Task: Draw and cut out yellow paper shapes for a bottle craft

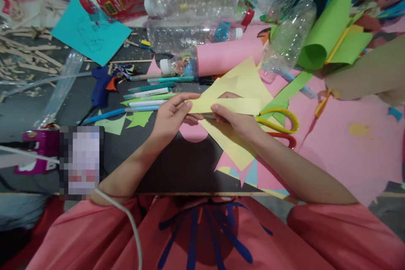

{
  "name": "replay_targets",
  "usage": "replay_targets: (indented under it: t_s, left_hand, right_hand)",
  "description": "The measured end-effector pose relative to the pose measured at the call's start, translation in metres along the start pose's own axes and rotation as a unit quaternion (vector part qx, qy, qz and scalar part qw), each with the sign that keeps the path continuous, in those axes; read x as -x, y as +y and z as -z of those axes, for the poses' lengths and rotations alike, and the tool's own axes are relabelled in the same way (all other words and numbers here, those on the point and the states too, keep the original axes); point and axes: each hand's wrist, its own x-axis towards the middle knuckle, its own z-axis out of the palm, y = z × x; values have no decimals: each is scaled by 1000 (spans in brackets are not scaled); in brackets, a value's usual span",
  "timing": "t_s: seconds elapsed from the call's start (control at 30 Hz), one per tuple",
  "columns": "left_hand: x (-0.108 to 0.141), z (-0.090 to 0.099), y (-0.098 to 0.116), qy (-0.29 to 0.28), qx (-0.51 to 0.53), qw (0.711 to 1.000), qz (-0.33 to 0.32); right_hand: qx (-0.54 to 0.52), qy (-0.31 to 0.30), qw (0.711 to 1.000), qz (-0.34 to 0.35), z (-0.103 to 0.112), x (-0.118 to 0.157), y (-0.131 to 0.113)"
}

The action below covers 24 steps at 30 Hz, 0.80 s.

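Head view: yellow strip (242, 106) apparently cut, yellow sheet (232, 141) left over
Left hand (173, 114): pinching strip's end
Right hand (232, 117): holding strip, scissors (262, 120) beneath

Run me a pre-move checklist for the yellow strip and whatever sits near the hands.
1. Strip held steady at its left end: ok; the left hand pinches the yellow strip there.
2. Second grip on the strip: ok; the right hand holds it further along, thumb on top.
3. Scissors well away from the right hand: not ok; the handles show right beside it.
4. Glue gun apart from the hands: ok; it lies off to the left.
5. Glue gun cool: cannot tell; nothing visible shows its heat.
6. White cable clear of the left sleeve: not ok; it crosses the sleeve in this view.
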Motion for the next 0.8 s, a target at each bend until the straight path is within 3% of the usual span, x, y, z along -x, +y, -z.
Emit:
replay_targets:
  t_s: [0.8]
  left_hand:
    - [-1, 1, 0, 26, -11, 1000, 3]
  right_hand:
    - [-39, -18, 999, -18, -1, -2, 4]
